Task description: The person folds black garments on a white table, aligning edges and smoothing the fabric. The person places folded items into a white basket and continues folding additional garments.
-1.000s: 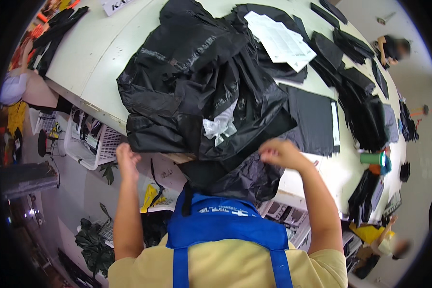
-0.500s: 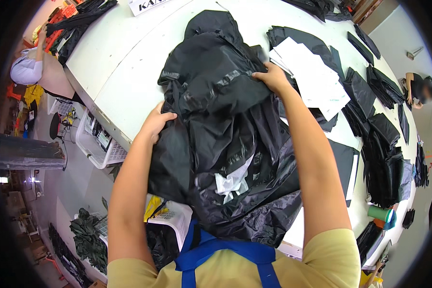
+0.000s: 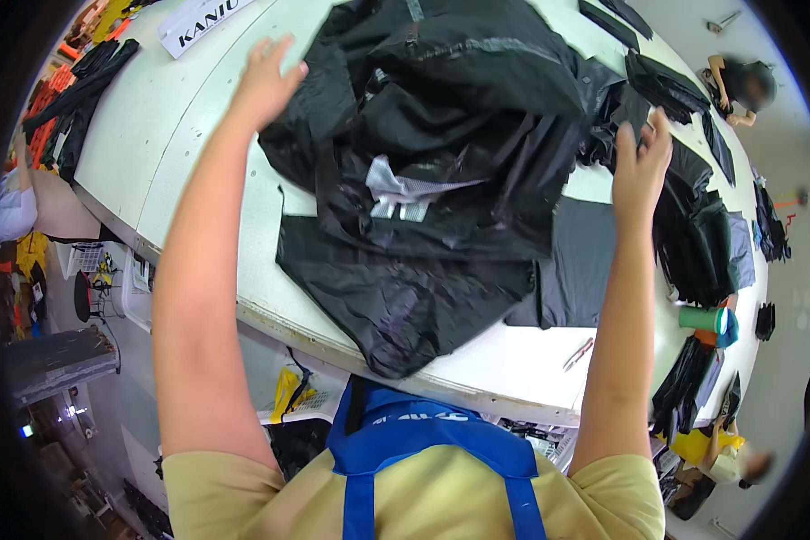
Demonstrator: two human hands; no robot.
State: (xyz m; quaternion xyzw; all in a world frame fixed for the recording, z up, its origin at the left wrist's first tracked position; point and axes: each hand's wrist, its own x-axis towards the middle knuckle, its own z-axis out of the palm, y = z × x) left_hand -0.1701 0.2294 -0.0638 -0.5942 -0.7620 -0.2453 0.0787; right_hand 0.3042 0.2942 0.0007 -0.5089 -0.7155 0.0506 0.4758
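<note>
A black jacket-like garment [image 3: 477, 99] of thin shiny cloth lies spread on the white table [image 3: 198, 135] before me, its lower end wrinkled and hanging toward the front edge. A white striped piece of cloth [image 3: 400, 191] shows among its folds. By the garment's upper left edge is my left hand [image 3: 268, 85], open, fingers apart; whether its thumb touches the cloth I cannot tell. To the right of the garment, my right hand [image 3: 641, 166] is raised and open, with nothing in it. A flat dark sheet of cloth [image 3: 580, 261] lies partly under the garment.
Stacks of folded black cloth [image 3: 693, 238] line the right side, near a green cylinder [image 3: 700, 319]. A pen [image 3: 579, 354] lies near the front edge. A white sign [image 3: 198, 25] stands at the far left. Other people [image 3: 749, 85] work around the table.
Both hands have let go of the garment and moved apart. The garment has gone from bunched up near my body to spread out farther away. The white papers at right no longer show.
</note>
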